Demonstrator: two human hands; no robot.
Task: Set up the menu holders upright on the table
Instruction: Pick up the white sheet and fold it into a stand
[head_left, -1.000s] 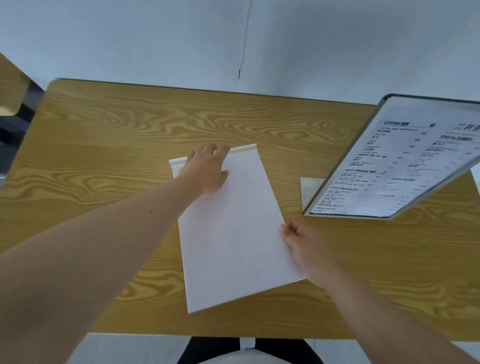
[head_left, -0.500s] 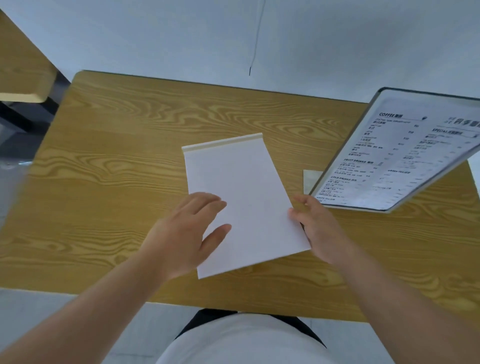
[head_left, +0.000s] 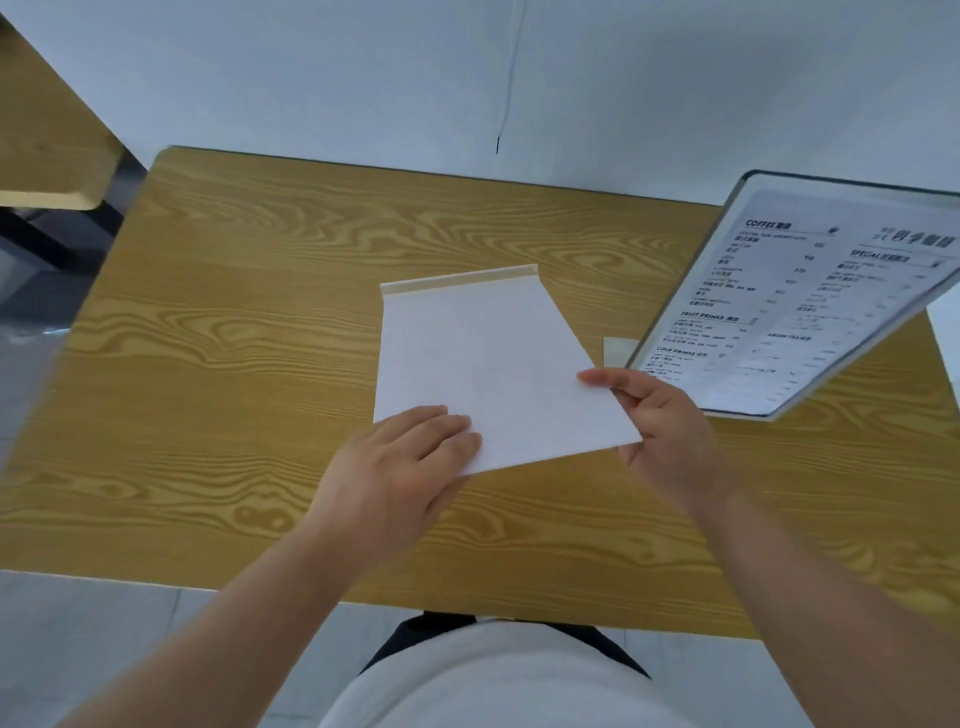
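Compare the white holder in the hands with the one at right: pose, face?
The white menu holder is low over the table, blank side up, held by both hands; the printed menu holder stands tilted, untouched, showing a drinks list. Both are flat rectangular panels with a base strip.

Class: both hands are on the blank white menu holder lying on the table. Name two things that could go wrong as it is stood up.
1. The white flat menu holder is pinched only at its near corners by the left hand and right hand; it may slip or flop.
2. The upright printed menu holder stands close on the right; swinging the white one up could knock it over.
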